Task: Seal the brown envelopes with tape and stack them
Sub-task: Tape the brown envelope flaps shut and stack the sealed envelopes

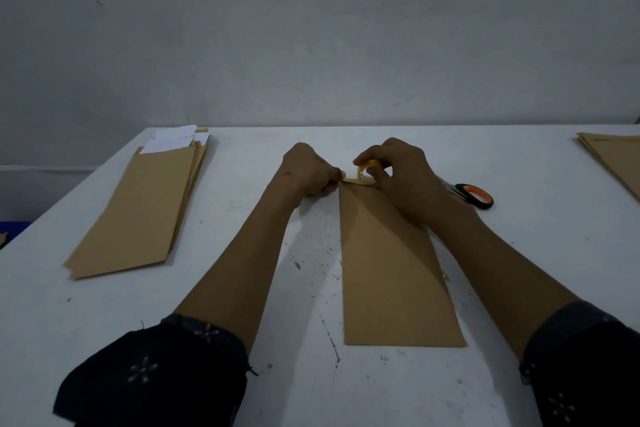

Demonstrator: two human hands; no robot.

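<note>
Head view looks down on a white table [242, 288], scuffed with dark marks near its middle. At centre lies a long brown envelope [388, 270], flat on the table, its long axis running away from the person, the near short end square to the table's front edge and the far short end under the hands. A stack of brown envelopes [138, 211] with white paper sticking out of their far ends lies well to the left, angled slightly rightward; another stack [613, 159] shows at the right edge. The left hand [308, 173] pinches the end of a tape strip at the envelope's far left corner. The right hand [398, 173] grips a small yellowish tape roll [365, 172] just beside it. Black-and-orange scissors [472, 195] lie behind the right wrist.
</note>
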